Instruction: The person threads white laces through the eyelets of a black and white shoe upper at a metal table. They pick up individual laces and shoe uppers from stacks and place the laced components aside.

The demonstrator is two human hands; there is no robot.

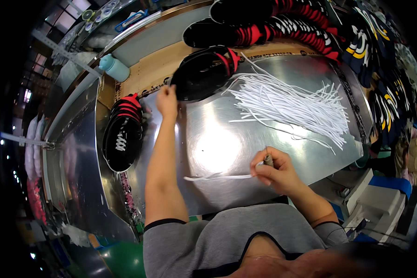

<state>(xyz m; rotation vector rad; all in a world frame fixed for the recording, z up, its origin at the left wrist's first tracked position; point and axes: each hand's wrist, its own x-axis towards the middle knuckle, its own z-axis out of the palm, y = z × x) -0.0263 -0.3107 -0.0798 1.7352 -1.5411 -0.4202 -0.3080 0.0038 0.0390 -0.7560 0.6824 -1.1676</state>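
Left of the left hand [167, 101], the black-and-red shoe [118, 146] already carries white lacing; that hand bunches beside another shoe [197, 78], grip unclear, no lacing visible. The right hand [277, 172] pinches one lace [217, 177]; beyond it, a lace pile [292, 104] lies unthreaded.

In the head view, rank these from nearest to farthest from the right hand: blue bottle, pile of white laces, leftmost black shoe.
1. Pile of white laces, just beyond the right hand.
2. Leftmost black shoe, over at the left.
3. Blue bottle, far back on the left.
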